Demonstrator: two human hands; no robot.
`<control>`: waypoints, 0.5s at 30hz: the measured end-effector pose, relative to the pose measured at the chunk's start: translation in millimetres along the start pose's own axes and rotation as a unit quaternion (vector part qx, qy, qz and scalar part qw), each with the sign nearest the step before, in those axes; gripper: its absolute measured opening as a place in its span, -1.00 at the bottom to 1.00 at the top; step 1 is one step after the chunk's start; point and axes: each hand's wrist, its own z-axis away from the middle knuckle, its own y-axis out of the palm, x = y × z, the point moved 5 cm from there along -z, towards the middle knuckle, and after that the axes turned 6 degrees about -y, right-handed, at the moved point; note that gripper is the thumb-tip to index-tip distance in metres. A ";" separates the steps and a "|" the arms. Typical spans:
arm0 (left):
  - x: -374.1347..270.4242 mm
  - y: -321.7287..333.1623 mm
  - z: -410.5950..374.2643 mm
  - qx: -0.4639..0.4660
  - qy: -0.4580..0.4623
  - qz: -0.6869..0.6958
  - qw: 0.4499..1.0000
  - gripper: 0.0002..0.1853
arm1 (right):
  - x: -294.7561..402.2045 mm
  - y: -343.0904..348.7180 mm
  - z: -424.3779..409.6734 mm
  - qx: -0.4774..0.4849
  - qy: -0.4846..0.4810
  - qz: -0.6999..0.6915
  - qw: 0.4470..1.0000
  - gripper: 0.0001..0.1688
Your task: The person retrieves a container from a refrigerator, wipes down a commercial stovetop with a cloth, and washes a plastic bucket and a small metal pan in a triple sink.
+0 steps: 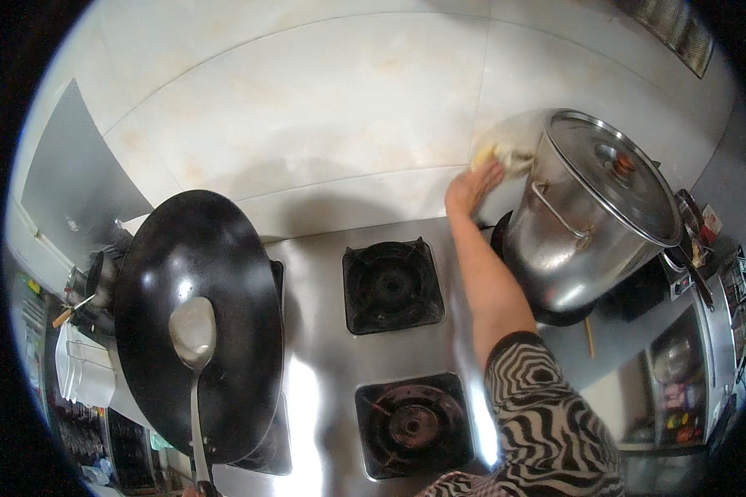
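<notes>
My right hand (470, 188) reaches up to the tiled wall (348, 112) with a yellowish cloth (503, 154) under its fingers; both are blurred. The cloth lies against the wall, close beside a tall steel stockpot (553, 248) with a lid (603, 168). Only a sliver of what looks like my left hand (190, 492) shows at the bottom edge, next to the handle of a metal wok spatula (193, 329). Its grip is hidden. The spatula lies across a large black wok (236, 310) on the left of the stove.
Between wok and stockpot, a steel stovetop (323, 310) holds two bare gas burners, one at the back (393, 286) and one in front (414, 425). A wooden-handled knife (71, 312) and white containers (87, 366) stand left of the wok. A thin stick (589, 337) lies below the stockpot.
</notes>
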 end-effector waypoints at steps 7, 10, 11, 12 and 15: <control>-17.6 0.6 11.0 0.091 -0.051 -0.047 0.993 -0.61 | -115.9 63.2 46.2 0.113 0.593 -0.289 0.743 -0.52; -18.1 -3.3 12.7 0.081 -0.033 -0.062 0.994 -0.64 | -58.5 33.0 34.9 -0.038 0.580 -0.383 0.718 -0.60; -18.7 -5.3 12.9 0.068 -0.040 -0.042 0.996 -0.64 | -53.0 25.8 21.4 -0.003 0.488 -0.354 0.798 -0.62; -17.5 -6.2 12.9 0.054 -0.049 -0.020 0.997 -0.65 | -45.1 20.3 11.5 0.017 0.390 -0.316 0.865 -0.63; -13.2 -6.0 10.3 0.028 -0.012 -0.035 0.999 -0.60 | -79.6 34.3 -7.1 0.014 0.335 -0.282 0.899 -0.65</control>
